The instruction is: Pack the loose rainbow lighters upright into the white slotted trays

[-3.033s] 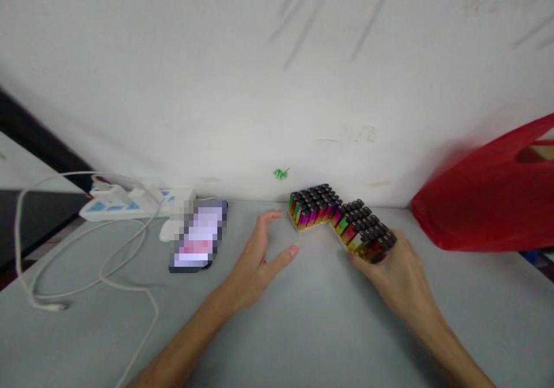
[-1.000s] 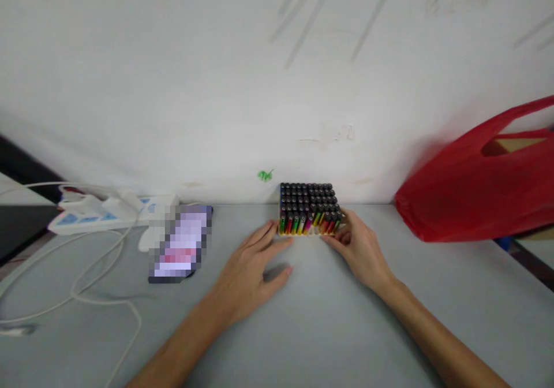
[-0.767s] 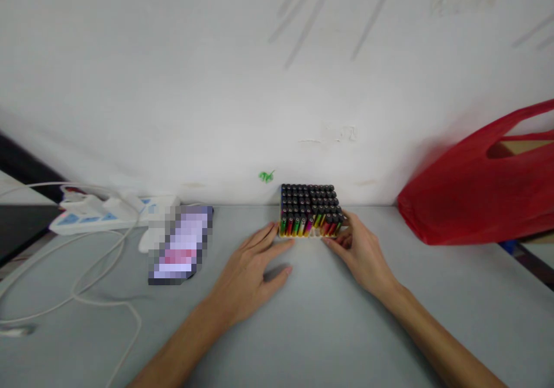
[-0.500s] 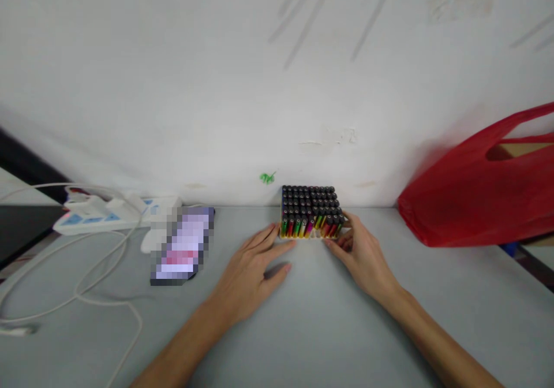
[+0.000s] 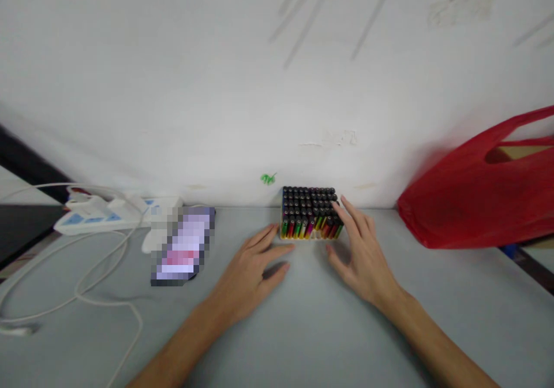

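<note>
A light tray [image 5: 318, 238] stands against the wall, packed with upright black-topped items [image 5: 298, 210] in close rows. Their slim bodies show green, red, white, purple and yellow along the front; their exact kind I cannot make out. A gap breaks the front row right of its middle. My left hand [image 5: 246, 272] rests open, fingertips by the tray's front left corner, thumb apart on the table. At the tray's right side my right hand [image 5: 366, 255] is open, its fingers spread and raised. Its fingertips overlap the right edge of the rows; whether they touch, I cannot tell.
Left on the grey table [image 5: 311, 330] lie a phone [image 5: 186, 243] with a blurred screen, a white power strip [image 5: 104, 220] with plugs, and a looped white cable [image 5: 104, 304]. A red bag [image 5: 471, 197] leans at the right. Behind rises a white wall [image 5: 216, 88].
My right hand has loosened from the tray's right side; its fingers have lifted and spread upward. The left hand and the tray look nearly the same.
</note>
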Available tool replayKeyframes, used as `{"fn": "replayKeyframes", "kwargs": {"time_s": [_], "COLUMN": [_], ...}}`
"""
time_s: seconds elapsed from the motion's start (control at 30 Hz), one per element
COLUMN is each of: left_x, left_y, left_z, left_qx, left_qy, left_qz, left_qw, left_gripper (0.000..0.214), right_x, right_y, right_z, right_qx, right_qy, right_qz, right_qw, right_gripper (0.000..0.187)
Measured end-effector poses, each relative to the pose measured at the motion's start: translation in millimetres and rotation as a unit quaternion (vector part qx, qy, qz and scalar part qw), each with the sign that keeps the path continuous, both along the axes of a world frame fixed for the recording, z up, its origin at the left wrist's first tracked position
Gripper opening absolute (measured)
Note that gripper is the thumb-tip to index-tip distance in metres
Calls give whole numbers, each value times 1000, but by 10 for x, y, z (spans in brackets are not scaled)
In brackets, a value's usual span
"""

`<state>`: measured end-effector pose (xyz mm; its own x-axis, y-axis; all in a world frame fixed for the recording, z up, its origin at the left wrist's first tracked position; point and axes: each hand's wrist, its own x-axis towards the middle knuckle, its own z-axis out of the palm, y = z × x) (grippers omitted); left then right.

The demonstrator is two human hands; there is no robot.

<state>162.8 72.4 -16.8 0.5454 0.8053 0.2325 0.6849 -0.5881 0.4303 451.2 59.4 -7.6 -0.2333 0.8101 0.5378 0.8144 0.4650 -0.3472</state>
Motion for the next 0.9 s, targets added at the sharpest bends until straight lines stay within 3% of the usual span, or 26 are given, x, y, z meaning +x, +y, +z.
{"fn": "replayKeyframes", "kwargs": {"time_s": [0.1, 0.9], "left_x": [-4, -20], "left_y": [-6, -3], "left_z": [-8, -26], "left_qx": [6, 18], "left_qy": [2, 5], "left_qz": [1, -1], "left_qw": [1000, 1000], "left_gripper": [44, 44], "right_x": [-12, -27], "right_y": [12, 5], "right_z": [-24, -28], "right_qx": [-2, -1], "right_qy": [-12, -42], "right_qz": [23, -4], "right_qw": [1000, 999], "right_gripper": [90, 80]}}
